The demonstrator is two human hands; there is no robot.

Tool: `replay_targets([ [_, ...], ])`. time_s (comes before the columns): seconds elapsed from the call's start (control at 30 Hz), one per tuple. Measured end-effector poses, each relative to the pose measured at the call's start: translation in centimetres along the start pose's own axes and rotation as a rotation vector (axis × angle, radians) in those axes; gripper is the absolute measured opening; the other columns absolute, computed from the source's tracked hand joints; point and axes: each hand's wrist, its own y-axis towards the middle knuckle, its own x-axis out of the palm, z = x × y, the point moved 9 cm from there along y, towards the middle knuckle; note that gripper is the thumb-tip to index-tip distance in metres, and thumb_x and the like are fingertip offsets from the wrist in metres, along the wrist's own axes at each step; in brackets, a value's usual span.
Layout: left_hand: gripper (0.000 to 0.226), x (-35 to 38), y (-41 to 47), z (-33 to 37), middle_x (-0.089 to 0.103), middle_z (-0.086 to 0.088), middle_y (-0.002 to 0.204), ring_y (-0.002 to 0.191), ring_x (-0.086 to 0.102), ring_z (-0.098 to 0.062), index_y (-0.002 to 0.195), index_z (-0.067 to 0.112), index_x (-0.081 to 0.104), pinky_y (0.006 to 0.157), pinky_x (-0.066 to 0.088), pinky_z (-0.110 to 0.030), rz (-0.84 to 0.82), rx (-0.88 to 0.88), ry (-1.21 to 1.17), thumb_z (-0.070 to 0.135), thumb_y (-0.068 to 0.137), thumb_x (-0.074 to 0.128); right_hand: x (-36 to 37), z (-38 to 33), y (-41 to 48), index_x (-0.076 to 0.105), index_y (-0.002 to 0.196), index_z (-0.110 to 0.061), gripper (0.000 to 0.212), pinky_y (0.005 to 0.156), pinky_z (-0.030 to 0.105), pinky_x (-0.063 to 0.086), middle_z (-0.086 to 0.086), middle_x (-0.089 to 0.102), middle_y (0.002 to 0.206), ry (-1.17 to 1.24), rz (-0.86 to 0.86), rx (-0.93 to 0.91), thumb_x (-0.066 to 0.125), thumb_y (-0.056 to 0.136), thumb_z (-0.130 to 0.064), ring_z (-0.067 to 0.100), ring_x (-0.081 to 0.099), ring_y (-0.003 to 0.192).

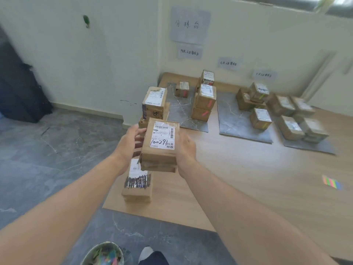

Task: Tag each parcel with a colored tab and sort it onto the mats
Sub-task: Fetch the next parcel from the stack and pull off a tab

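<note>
I hold a brown cardboard parcel (159, 150) with a white label marked "100291" in front of me, above the floor. My left hand (131, 144) grips its left side and my right hand (186, 150) grips its right side. No colored tab shows on it. Below it another parcel (137, 185) with a scribbled label lies on the wooden floor. A pad of colored tabs (332, 182) lies on the floor to the right. Three grey mats carry tagged parcels: left mat (183, 115), middle mat (236, 121), right mat (309, 146).
A stack of untagged parcels (153, 103) stands just behind the held one. Paper signs (190, 25) hang on the wall above the mats. A bowl with colored scraps (104, 254) and a shoe (146, 254) are at the bottom edge. A dark bag (19, 88) leans at the left.
</note>
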Motion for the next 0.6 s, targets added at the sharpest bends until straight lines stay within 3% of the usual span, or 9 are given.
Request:
replay_targets([
  [0.1, 0.048, 3.1, -1.7, 2.5, 0.073, 0.005, 0.091, 0.087, 0.063, -0.015, 0.12, 0.027, 0.067, 0.081, 0.047, -0.035, -0.008, 0.039, -0.013, 0.051, 0.104, 0.029, -3.9, -3.1, -0.5, 0.056, 0.078, -0.019, 0.028, 0.064, 0.031, 0.037, -0.005, 0.065, 0.076, 0.068, 0.014, -0.033, 0.043, 0.095, -0.038, 0.015, 0.05, 0.069],
  [0.2, 0.047, 6.2, -3.4, 5.5, 0.076, 0.012, 0.08, 0.085, 0.065, -0.015, 0.115, 0.031, 0.068, 0.077, 0.046, -0.034, -0.029, 0.084, -0.021, 0.053, 0.104, 0.028, -7.0, -6.3, -1.4, 0.067, 0.089, -0.018, 0.033, 0.072, 0.035, 0.044, 0.001, 0.076, 0.092, 0.095, -0.008, -0.086, 0.045, 0.091, -0.042, 0.019, 0.062, 0.082],
  [0.33, 0.048, 10.6, -5.9, 9.7, 0.077, 0.01, 0.097, 0.098, 0.068, -0.018, 0.114, 0.031, 0.07, 0.09, 0.05, -0.04, -0.052, 0.153, -0.02, 0.057, 0.099, 0.031, -11.5, -10.5, -2.6, 0.065, 0.087, -0.012, 0.039, 0.067, 0.034, 0.04, -0.001, 0.069, 0.085, 0.133, -0.023, -0.171, 0.045, 0.088, -0.046, 0.019, 0.055, 0.078],
  [0.4, 0.051, 13.0, -7.0, 11.4, 0.074, 0.003, 0.113, 0.101, 0.067, -0.019, 0.121, 0.027, 0.068, 0.088, 0.051, -0.038, -0.08, 0.196, -0.013, 0.056, 0.098, 0.033, -13.9, -12.5, -3.1, 0.06, 0.082, -0.02, 0.03, 0.065, 0.033, 0.035, -0.002, 0.06, 0.079, 0.144, -0.019, -0.221, 0.044, 0.088, -0.045, 0.017, 0.048, 0.076],
  [0.47, 0.051, 15.5, -8.2, 13.1, 0.073, -0.001, 0.113, 0.097, 0.066, -0.018, 0.122, 0.021, 0.067, 0.08, 0.048, -0.035, -0.107, 0.236, -0.007, 0.053, 0.1, 0.033, -16.5, -14.2, -3.4, 0.056, 0.076, -0.021, 0.03, 0.062, 0.031, 0.034, -0.008, 0.06, 0.072, 0.154, -0.004, -0.257, 0.043, 0.092, -0.042, 0.014, 0.047, 0.069],
  [0.6, 0.05, 19.3, -10.3, 15.2, 0.075, -0.001, 0.107, 0.098, 0.068, -0.02, 0.112, 0.022, 0.071, 0.08, 0.048, -0.035, -0.12, 0.282, 0.006, 0.057, 0.096, 0.038, -21.2, -16.8, -4.3, 0.055, 0.071, -0.02, 0.031, 0.061, 0.029, 0.036, -0.012, 0.059, 0.063, 0.206, 0.023, -0.295, 0.044, 0.095, -0.034, 0.014, 0.047, 0.066],
])
